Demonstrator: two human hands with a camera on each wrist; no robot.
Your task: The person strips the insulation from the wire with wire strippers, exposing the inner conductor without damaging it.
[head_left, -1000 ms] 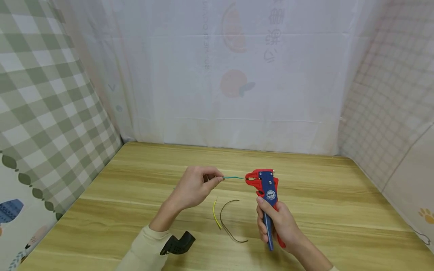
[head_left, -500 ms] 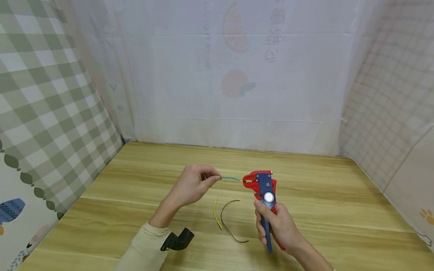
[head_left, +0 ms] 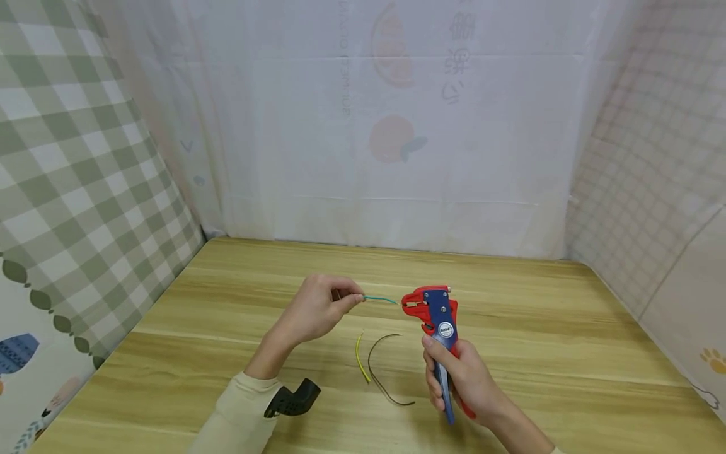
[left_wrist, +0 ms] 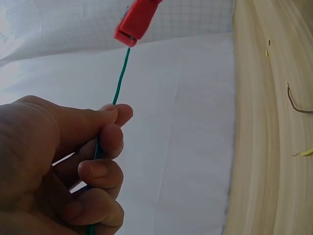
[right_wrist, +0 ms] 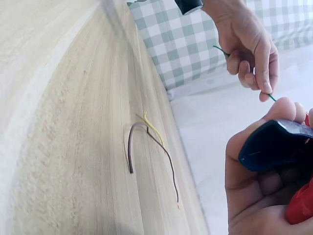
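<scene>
My left hand (head_left: pixel 317 309) pinches a green wire (head_left: pixel 380 298) between thumb and index finger. Its free end points right and shows a short bare tip. In the left wrist view, more of the green wire (left_wrist: pixel 121 76) runs behind the curled fingers. A red and blue wire stripper (head_left: pixel 439 302) stands upright in my right hand (head_left: pixel 462 375), fingers wrapped round its handles. The tool's red nose faces left, just beside the wire's tip. Up close, the right wrist view shows the dark blue handle (right_wrist: pixel 274 142) against the palm.
On the wooden table (head_left: pixel 539 353) between the hands lie a short yellow wire (head_left: pixel 360 360) and a curved brown wire (head_left: pixel 374 372). A black camera mount (head_left: pixel 292 398) sits on the left sleeve. Cloth hangs at the back and both sides.
The green wire's end, inside the stripper's nose a second ago, has come out with bare metal showing. Both hands have shifted slightly left.
</scene>
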